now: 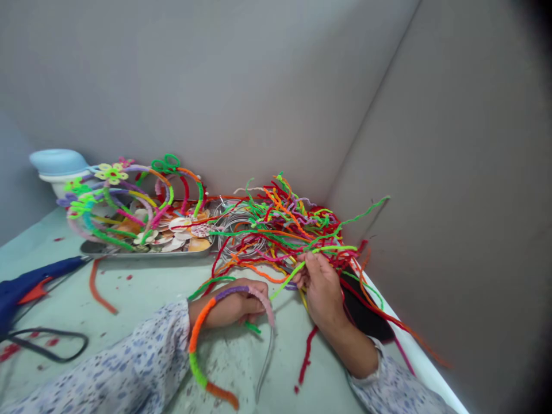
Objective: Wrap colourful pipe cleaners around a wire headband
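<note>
My left hand (248, 302) is closed around a headband (202, 328) near its pink end. Fuzzy pipe cleaner in orange, purple, pink and green wraps most of the band, and a bare wire-like stretch (268, 362) shows at its right end. My right hand (318, 282) pinches a lime green pipe cleaner (293, 277), which runs taut from the headband's pink part up to my right fingers and sticks out beyond them. A heap of loose pipe cleaners (297, 213) in many colours lies just behind both hands.
Finished-looking headbands with fuzzy flowers (112, 173) stand in a metal tray (142, 252) of shells. A blue glue gun (38, 282) with a cord lies at left. Behind the tray is a blue-lidded container (60, 164). Coiled clear wire (235, 230) sits beside the tray; grey walls border the table.
</note>
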Motion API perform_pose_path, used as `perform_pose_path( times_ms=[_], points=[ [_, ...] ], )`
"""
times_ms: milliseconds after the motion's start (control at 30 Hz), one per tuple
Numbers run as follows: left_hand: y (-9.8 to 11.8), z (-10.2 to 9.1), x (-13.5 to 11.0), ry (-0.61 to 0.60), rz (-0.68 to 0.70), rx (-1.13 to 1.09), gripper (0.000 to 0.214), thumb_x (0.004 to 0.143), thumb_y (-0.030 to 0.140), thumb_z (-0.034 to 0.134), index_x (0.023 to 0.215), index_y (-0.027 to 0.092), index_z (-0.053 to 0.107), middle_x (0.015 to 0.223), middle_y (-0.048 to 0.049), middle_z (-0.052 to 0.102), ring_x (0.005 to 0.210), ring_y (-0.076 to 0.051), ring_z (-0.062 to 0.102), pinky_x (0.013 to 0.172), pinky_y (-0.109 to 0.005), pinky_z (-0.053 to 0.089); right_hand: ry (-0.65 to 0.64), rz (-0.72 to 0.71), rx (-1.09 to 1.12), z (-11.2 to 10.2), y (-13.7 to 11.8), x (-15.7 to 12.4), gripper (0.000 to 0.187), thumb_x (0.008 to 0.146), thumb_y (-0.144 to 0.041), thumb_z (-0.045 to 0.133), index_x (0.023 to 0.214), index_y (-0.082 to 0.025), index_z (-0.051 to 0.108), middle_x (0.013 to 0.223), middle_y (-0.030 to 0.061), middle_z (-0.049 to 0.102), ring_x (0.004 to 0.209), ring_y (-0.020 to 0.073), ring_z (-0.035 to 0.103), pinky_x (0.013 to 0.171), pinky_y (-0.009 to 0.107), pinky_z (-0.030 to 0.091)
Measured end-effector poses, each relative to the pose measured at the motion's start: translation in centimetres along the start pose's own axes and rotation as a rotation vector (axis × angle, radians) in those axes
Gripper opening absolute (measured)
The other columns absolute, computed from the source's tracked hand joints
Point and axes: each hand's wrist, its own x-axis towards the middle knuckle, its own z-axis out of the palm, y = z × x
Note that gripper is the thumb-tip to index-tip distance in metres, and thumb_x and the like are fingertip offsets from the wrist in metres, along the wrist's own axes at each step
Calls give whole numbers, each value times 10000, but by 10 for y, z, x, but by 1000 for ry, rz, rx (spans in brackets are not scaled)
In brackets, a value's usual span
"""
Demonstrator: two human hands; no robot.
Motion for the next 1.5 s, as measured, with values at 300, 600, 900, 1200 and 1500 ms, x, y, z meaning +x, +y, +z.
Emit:
perform_pose_path(
  times_ms=[300,600,900,1200,1500],
  points=[
    [-5,6,4,75,6,-199,209,794,334,541,692,153,512,564,15,507,453,-73,398,431,-205,292,60,-5,38,1,4,4,283,865,-465,463,859,-201,563,530,-36,568,459,110,526,446,202,393],
    [-7,7,6,134,49,-262,222,809,363,540,789,142,550,596,9,509,457,-64,392,432,-194,266,98,-3,11,0,5,6,314,849,-500,463,884,-201,551,534,-27,571,469,121,537,448,214,400],
    [-2,8,4,153,49,-245,286,813,392,535,708,129,578,534,12,494,454,-70,390,446,-206,264,8,-15,13,3,1,1,276,856,-459,474,844,-194,549,677,-8,608,482,95,534,436,201,407],
    [-5,7,4,165,55,-426,290,727,324,663,931,125,610,697,-10,532,524,-68,427,487,-201,312,-94,-48,-59,0,-40,2,240,859,-418,484,866,-197,578,589,-47,533,400,58,376,377,171,279],
    [-15,2,9,288,143,-584,243,761,347,635,861,127,607,634,15,477,511,-57,396,469,-185,283,-884,350,-283,-10,-35,0,261,833,-348,520,720,-147,642,478,-50,508,415,65,349,444,180,267]
  ],
)
